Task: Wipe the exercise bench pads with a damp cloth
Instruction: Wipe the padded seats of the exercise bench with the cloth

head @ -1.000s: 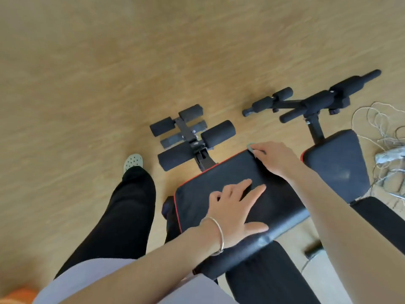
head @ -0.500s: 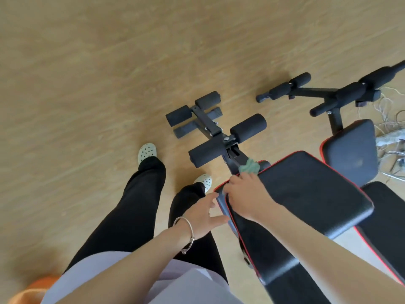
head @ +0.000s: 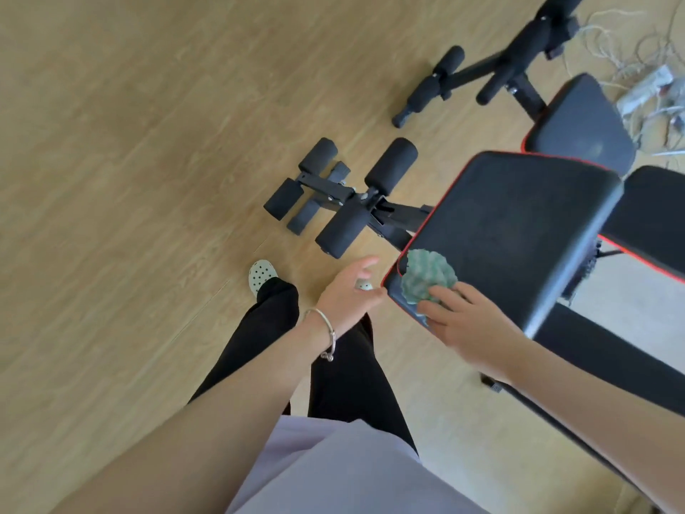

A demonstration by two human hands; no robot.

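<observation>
A black bench pad (head: 519, 224) with red piping fills the right middle. A crumpled green cloth (head: 426, 278) lies on the pad's near left corner. My right hand (head: 467, 324) presses on the cloth with its fingers on the cloth's lower edge. My left hand (head: 350, 294), with a silver bangle on the wrist, hovers just left of that corner, fingers apart, holding nothing. A second black pad (head: 582, 128) sits behind, top right.
Black foam leg rollers (head: 356, 202) on a metal frame lie on the wooden floor left of the pad. Another roller bar (head: 482, 68) stands behind. White cables and a power strip (head: 645, 90) lie top right. My legs and light clogs (head: 261, 276) stand below the rollers.
My right hand has slid the cloth along the pad's near corner. My left hand has come off the pad to its left side. The view has swung left and closer.
</observation>
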